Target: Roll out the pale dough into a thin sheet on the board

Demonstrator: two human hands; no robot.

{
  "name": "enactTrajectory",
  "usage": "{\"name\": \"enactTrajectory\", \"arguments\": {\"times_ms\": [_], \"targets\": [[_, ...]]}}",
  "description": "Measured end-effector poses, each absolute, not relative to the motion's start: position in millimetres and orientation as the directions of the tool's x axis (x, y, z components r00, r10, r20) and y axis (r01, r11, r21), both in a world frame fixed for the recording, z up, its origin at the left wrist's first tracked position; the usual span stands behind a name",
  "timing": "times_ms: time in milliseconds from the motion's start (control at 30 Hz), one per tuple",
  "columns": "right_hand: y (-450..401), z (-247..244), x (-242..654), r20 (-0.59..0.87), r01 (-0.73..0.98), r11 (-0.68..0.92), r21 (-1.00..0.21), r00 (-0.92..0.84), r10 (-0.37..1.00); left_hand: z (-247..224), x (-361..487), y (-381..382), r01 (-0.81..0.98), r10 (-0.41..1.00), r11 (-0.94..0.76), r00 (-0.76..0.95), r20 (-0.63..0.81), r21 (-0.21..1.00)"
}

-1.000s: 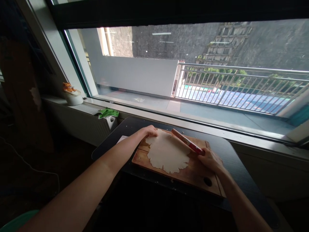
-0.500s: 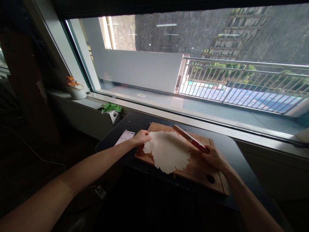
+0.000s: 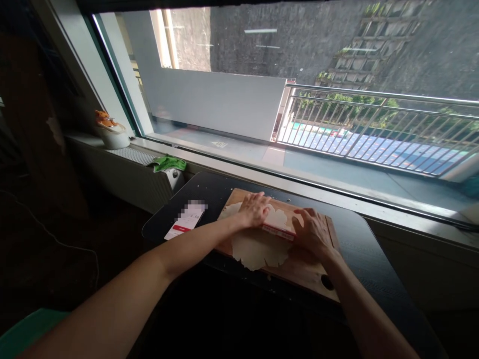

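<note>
A thin sheet of pale dough (image 3: pixel 258 249) with ragged edges lies on a wooden board (image 3: pixel 299 276). Across the dough rests a rolling pin with a red and white wrap (image 3: pixel 279 232). My left hand (image 3: pixel 255 209) lies on the pin's left part, palm down with fingers stretched forward. My right hand (image 3: pixel 311 229) is at the pin's right end, its fingers spread and slightly bent over it. Both hands cover the pin's ends, so only its middle shows.
A phone (image 3: pixel 187 219) lies on the black table (image 3: pixel 374 259), left of the board. Beyond the table are a window ledge, a radiator (image 3: pixel 149 187) with a green cloth (image 3: pixel 169 163), and a white pot (image 3: pixel 115 137). The board has a dark hole (image 3: pixel 328 282) near its right corner.
My left hand has left the dough's left edge and moved right onto the pin. The pin, earlier held up at a slant by my right hand, now lies across the dough under both hands.
</note>
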State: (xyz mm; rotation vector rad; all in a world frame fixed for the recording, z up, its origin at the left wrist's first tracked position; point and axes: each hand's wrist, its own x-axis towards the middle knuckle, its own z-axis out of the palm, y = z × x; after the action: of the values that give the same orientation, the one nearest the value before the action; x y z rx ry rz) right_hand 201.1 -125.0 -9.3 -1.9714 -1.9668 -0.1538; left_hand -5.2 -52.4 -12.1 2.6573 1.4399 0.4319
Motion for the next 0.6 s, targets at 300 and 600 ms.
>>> {"name": "enactTrajectory", "arguments": {"times_ms": [300, 600], "targets": [[-119, -32, 192, 0.371, 0.996, 0.091, -0.020, -0.077, 0.925, -27, -15, -65, 0.711, 0.699, -0.699, 0.660, 0.275, 0.070], [-105, -33, 196, 0.311, 0.996, 0.077, -0.037, -0.062, 0.949, -21, -9, -52, 0.777, 0.788, -0.614, 0.598, 0.144, 0.135]]}}
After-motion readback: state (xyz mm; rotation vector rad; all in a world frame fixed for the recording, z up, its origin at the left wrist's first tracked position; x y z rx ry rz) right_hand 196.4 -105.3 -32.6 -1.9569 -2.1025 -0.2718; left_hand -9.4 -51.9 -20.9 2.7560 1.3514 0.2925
